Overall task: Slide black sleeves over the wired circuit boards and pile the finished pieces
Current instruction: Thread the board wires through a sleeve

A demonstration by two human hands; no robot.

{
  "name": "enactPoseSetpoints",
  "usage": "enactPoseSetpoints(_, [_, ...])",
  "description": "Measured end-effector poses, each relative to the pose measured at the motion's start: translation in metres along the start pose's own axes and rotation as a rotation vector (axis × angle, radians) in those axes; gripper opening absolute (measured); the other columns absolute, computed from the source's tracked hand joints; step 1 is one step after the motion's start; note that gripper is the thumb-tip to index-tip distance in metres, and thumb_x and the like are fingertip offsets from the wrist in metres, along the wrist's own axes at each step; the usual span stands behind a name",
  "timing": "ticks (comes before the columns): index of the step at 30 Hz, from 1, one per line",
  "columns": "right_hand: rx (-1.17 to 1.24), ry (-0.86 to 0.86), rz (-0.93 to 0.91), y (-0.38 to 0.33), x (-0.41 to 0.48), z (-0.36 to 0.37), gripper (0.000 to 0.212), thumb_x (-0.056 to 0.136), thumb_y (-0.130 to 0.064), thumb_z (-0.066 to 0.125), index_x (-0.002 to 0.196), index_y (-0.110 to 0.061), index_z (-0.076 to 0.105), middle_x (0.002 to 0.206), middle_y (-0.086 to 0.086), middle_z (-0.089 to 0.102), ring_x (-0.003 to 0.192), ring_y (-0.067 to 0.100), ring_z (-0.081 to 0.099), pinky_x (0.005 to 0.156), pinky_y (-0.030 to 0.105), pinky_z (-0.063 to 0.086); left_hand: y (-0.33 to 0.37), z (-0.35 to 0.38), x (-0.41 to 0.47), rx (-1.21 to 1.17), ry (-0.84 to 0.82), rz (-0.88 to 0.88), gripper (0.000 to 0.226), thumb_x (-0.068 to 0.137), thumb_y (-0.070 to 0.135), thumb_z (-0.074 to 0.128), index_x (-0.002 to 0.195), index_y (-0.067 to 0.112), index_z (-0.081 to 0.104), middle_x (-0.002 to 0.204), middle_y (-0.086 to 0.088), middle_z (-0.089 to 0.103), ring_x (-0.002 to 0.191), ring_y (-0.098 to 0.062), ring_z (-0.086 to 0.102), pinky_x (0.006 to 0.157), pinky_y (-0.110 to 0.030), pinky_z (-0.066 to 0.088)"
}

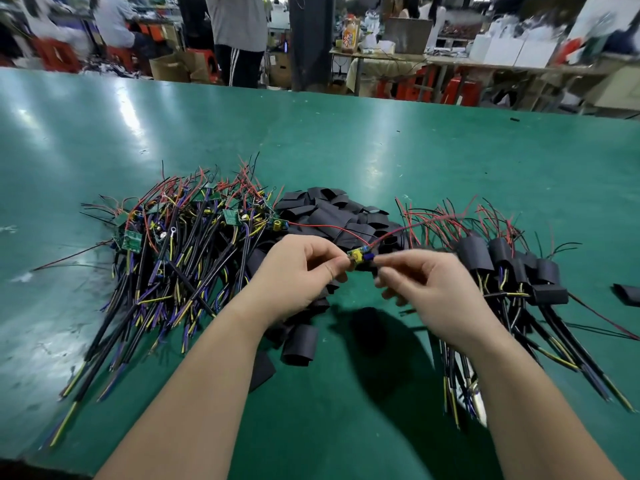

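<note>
Currently mid-cycle, working 1 unit. Pinching wired circuit board [360, 256] at its L end w/ left hand [304, 268], thumb + forefinger curled on it. Pinching R end, by blue component [370, 258], w/ fingertips of right hand [429, 289]. Holding unit aloft just in front of sleeve heap [332, 209], w/ red lead [325, 225] trailing back across heap. No sleeve seen on this board yet. Cannot tell whether either hand also carries 1.

Status, judged from piles:
- Left of sleeve heap: large tangle of bare boards [180, 244] w/ cables, not yet sleeved. Looks like the bigger share.
- Right of sleeve heap: finished pieces [512, 268], black sleeve over each board, cables fanned toward near edge.
- Far right of sleeve heap, past finished pile: 1 stray sleeve [628, 294] lying alone on green table [311, 133].

Est. progress: under half.

Remaining for unit in hand:
1. Pick sleeve from heap.
2. Thread over leads.
3. Slide over board.
4. Drop on pile right of heap.

Then repeat for whole tangle left of heap. Sleeve stock in heap appears ample.
</note>
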State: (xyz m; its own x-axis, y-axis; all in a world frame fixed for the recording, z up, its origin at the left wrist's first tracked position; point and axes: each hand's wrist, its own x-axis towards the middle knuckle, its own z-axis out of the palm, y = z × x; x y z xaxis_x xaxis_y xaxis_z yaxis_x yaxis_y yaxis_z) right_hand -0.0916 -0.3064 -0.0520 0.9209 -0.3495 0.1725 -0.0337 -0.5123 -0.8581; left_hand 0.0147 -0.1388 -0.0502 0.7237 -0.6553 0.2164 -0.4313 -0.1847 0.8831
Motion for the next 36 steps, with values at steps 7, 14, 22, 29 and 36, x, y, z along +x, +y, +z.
enactPoseSetpoints(7, [-0.707, -0.177, 0.033, -0.008, -0.008, 0.026, 0.051, 0.066, -0.059, 0.075, 0.088, -0.014, 0.067, 0.077, -0.003, 0.060, 0.075, 0.015, 0.055, 0.066, 0.029, 0.047, -0.004, -0.006, 0.003, -0.017, 0.110, 0.011, 0.023, 0.090, 0.009, 0.063, 0.072, 0.023, 0.068, 0.064, 0.008, 0.069, 0.064, -0.011, 0.062, 0.067, -0.029, 0.052])
enactPoseSetpoints(14, [-0.536, -0.239, 0.005, -0.004, -0.008, 0.020, 0.041, 0.071, -0.040, 0.077, 0.109, -0.028, 0.067, 0.087, -0.014, 0.056, 0.081, 0.005, 0.053, 0.072, 0.018, 0.041, -0.006, -0.012, 0.003, -0.037, 0.110, 0.015, 0.016, 0.090, 0.006, 0.062, 0.078, 0.009, 0.072, 0.070, 0.001, 0.071, 0.067, -0.008, 0.063, 0.070, -0.023, 0.052])
enactPoseSetpoints(22, [0.394, 0.143, 0.045, -0.005, 0.002, -0.012, 0.033, 0.059, -0.027, 0.084, 0.089, -0.020, 0.073, 0.084, 0.005, 0.074, 0.076, 0.016, 0.067, 0.070, 0.027, 0.058, -0.002, -0.023, -0.003, -0.179, 0.007, 0.012, 0.016, 0.090, 0.005, 0.060, 0.079, 0.008, 0.071, 0.067, 0.004, 0.069, 0.060, 0.000, 0.059, 0.059, -0.008, 0.043])
enactPoseSetpoints(29, [1.389, 0.483, 0.206, -0.010, 0.006, -0.030, 0.020, 0.079, -0.025, 0.064, 0.087, -0.008, 0.061, 0.079, 0.004, 0.073, 0.078, 0.014, 0.072, 0.068, 0.021, 0.056, -0.003, -0.022, -0.004, -0.253, -0.052, 0.017, 0.013, 0.090, 0.003, 0.058, 0.083, 0.000, 0.069, 0.059, 0.008, 0.065, 0.040, 0.007, 0.047, 0.044, 0.000, 0.032])
enactPoseSetpoints(36, [1.502, 0.514, 0.286, -0.013, 0.006, -0.029, 0.024, 0.085, -0.026, 0.061, 0.092, -0.003, 0.060, 0.079, 0.009, 0.074, 0.076, 0.014, 0.072, 0.066, 0.019, 0.056, 0.002, -0.021, -0.005, -0.286, -0.064, 0.013, 0.011, 0.079, 0.020, 0.063, 0.077, 0.011, 0.070, 0.060, 0.007, 0.067, 0.040, 0.007, 0.047, 0.044, -0.001, 0.033])
